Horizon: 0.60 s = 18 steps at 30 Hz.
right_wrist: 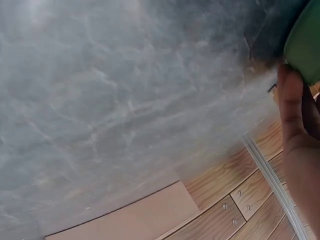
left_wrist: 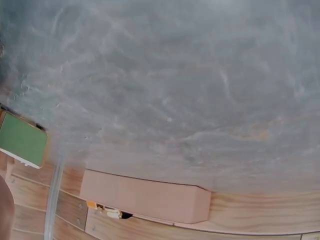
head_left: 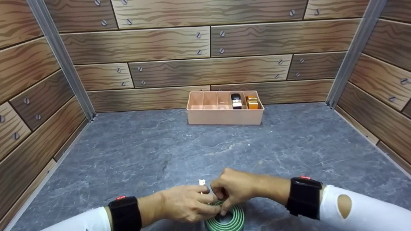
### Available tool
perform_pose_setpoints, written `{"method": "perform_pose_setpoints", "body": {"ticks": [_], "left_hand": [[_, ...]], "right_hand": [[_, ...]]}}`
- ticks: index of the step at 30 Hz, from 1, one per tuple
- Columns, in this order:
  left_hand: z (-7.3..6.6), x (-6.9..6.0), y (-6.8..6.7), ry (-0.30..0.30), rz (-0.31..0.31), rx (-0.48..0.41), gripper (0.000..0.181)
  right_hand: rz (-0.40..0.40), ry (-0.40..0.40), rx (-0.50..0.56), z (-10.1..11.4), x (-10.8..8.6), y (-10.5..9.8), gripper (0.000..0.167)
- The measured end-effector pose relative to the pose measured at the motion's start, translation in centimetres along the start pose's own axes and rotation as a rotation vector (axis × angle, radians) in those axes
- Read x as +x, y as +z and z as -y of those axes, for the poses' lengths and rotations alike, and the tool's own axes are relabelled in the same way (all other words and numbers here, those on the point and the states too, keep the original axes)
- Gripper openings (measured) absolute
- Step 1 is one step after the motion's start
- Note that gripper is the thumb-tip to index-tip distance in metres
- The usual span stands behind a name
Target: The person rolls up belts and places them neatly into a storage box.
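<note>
A green belt (head_left: 229, 221), rolled into a coil of several turns, stands on its edge at the table's near side. A small shiny whitish piece (head_left: 202, 182), perhaps its buckle, shows just past the left fingers. My left hand (head_left: 184, 202) grips the coil from the left, its fingers over the top. From the right, my right hand (head_left: 236, 187) pinches at the coil's upper part with thumb and bent fingers. The left wrist view shows the belt's green outer face (left_wrist: 22, 140). In the right wrist view, my fingers (right_wrist: 291, 102) touch the belt (right_wrist: 306, 50).
A pink divided box (head_left: 224, 117) stands against the back wall. One slot holds a black item with a silvery buckle (head_left: 236, 102), another an orange item with a golden buckle (head_left: 252, 102). Wood-patterned walls (head_left: 173, 70) enclose the grey marbled table (head_left: 144, 150).
</note>
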<state>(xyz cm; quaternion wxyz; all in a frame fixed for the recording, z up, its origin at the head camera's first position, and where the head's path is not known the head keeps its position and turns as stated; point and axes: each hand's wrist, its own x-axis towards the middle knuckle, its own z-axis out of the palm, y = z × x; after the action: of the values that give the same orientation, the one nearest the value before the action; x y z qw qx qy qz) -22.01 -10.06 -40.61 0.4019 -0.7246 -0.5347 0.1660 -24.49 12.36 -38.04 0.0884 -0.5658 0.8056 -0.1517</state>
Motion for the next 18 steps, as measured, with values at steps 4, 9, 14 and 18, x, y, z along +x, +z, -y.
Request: {"method": "perform_pose_setpoints", "body": {"ticks": [4, 9, 14, 18], "left_hand": [[0.3, 0.4, -0.1, 0.054, 0.068, -0.017, 0.030], [0.5, 1.0, -0.7, 0.079, 0.192, -0.042, 0.029], [0.9, 1.4, -1.0, 0.109, 0.207, -0.045, 0.026], [0.6, 1.7, -1.0, 0.036, 0.205, -0.113, 0.021]], "right_hand": [[-0.045, -0.024, 0.086, -0.9, -0.3, 0.5, 0.038], [-0.119, -0.257, -0.072, -2.4, -0.5, 1.6, 0.039], [-0.164, -0.353, -0.358, -2.8, -1.1, 1.8, 0.041], [-0.109, -0.189, -0.236, -3.2, -1.7, 1.1, 0.031]]}}
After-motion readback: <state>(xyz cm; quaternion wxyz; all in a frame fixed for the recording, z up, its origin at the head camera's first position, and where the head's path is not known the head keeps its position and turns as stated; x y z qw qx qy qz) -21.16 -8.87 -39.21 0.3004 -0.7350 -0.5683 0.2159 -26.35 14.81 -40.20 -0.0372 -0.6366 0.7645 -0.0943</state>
